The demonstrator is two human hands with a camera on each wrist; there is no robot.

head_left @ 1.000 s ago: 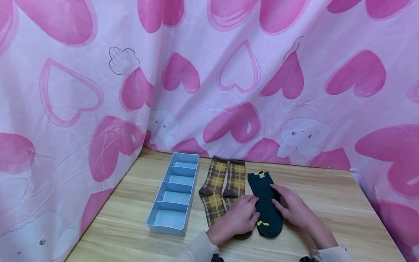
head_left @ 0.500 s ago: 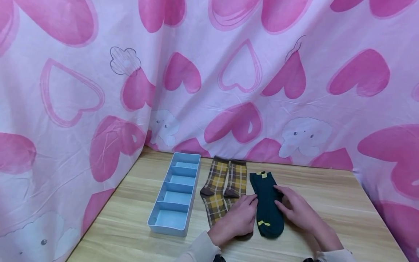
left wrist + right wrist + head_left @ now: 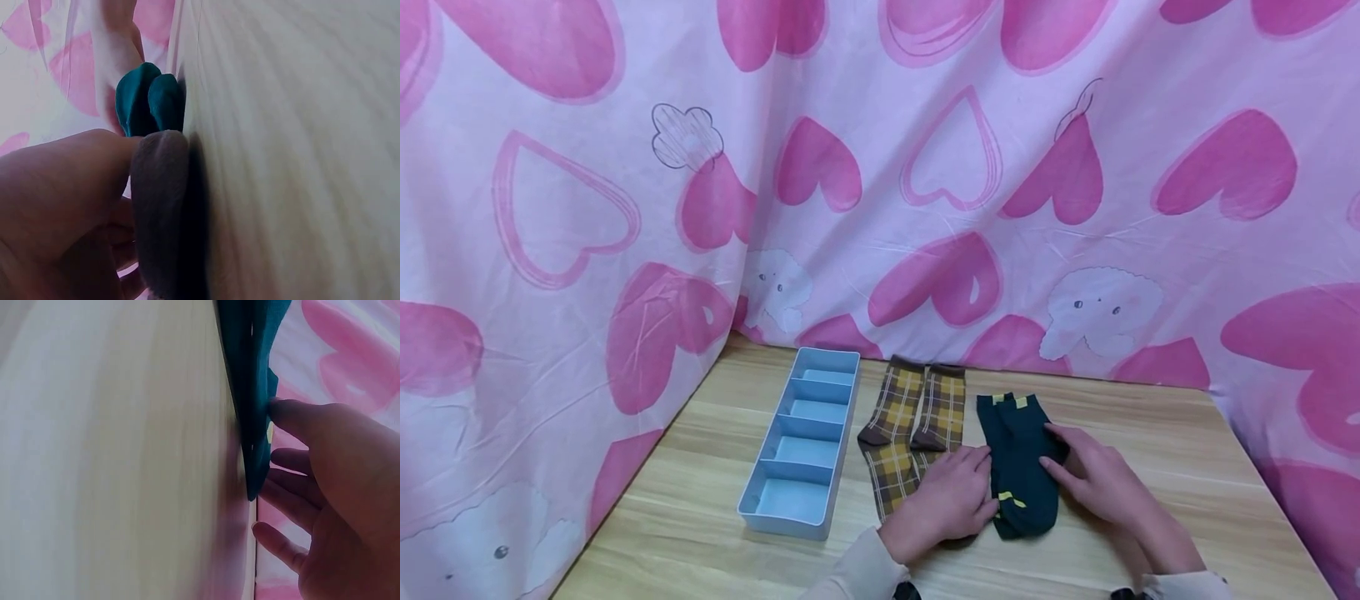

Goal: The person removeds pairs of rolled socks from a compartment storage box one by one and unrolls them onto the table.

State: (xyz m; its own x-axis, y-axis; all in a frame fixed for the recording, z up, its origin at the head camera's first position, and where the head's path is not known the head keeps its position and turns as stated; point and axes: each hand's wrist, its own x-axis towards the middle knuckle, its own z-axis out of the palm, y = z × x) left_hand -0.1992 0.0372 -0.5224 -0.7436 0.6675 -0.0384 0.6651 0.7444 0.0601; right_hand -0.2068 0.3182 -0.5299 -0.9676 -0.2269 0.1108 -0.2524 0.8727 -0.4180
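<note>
A pair of dark green socks (image 3: 1026, 483) with small yellow marks lies on the table, one sock partly over the other, the upper one offset to the right. My right hand (image 3: 1101, 479) pinches the upper sock's right edge; in the right wrist view its thumb (image 3: 294, 415) meets the green fabric (image 3: 250, 381). My left hand (image 3: 951, 496) lies across the lower part of the yellow-brown plaid socks (image 3: 898, 408), fingertips at the green pair's left edge. In the left wrist view a brown plaid-sock toe (image 3: 159, 212) sits beside this hand, green toes (image 3: 140, 100) beyond.
A pale blue tray (image 3: 797, 454) with several compartments in a row stands left of the plaid socks on the wooden table (image 3: 692, 492). A pink heart-patterned cloth (image 3: 947, 175) hangs behind the table and along its left side.
My right hand has moved right, sliding the upper green sock with it, so both cuffs now show apart. The left hand has stayed nearly in place at the pair's left edge.
</note>
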